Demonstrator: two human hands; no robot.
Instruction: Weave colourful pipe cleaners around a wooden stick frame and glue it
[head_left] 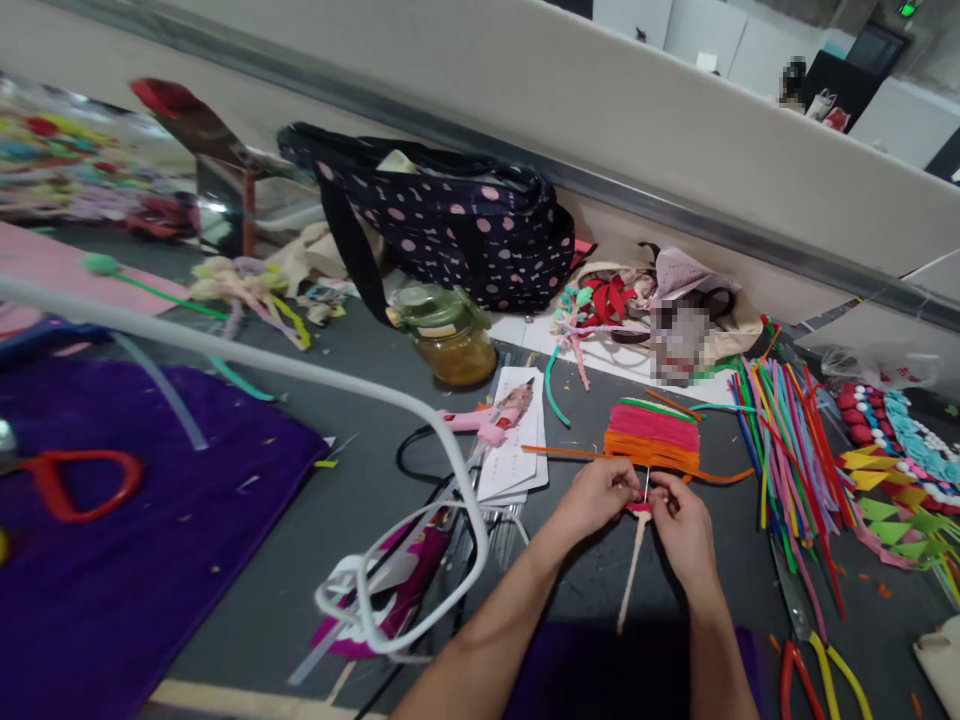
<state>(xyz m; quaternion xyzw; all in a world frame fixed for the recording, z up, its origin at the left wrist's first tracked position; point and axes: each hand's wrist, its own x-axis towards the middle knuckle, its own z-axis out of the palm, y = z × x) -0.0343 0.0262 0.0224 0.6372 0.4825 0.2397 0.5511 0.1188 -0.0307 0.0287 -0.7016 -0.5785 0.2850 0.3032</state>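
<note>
Near left hand (602, 494), unreadable printed card (516, 467).

The cream pipe cleaner (632, 580) looks fuzzy, the jar (454, 350) glossy, the shoulder bag (427, 225) cloth, the counter (277, 570) matt.

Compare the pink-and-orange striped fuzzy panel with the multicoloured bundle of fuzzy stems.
The pink-and-orange striped fuzzy panel forms a compact block; the multicoloured bundle of fuzzy stems fans out loosely. The panel is banded by colour; the bundle mixes colours. Both include pink.
</note>
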